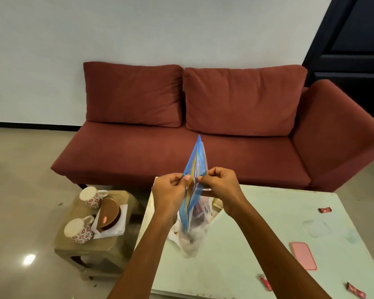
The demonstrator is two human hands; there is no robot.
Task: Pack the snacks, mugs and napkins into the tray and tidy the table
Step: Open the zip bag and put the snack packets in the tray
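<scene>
Bag [188, 209] hangs over the table's [246, 244] far left corner, my left hand [171, 193] and right hand [220, 186] each pinching its zip edge, and should one pinch slip, it could tip and spill its snacks [200, 213] onto the floor [20, 190].

Home living rm: red sofa [192, 130] w/ cushions, low table [257, 244], stool w/ mugs [91, 197].

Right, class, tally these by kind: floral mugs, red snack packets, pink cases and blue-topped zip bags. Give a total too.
Floral mugs: 2
Red snack packets: 3
Pink cases: 1
Blue-topped zip bags: 1
Total: 7
</scene>
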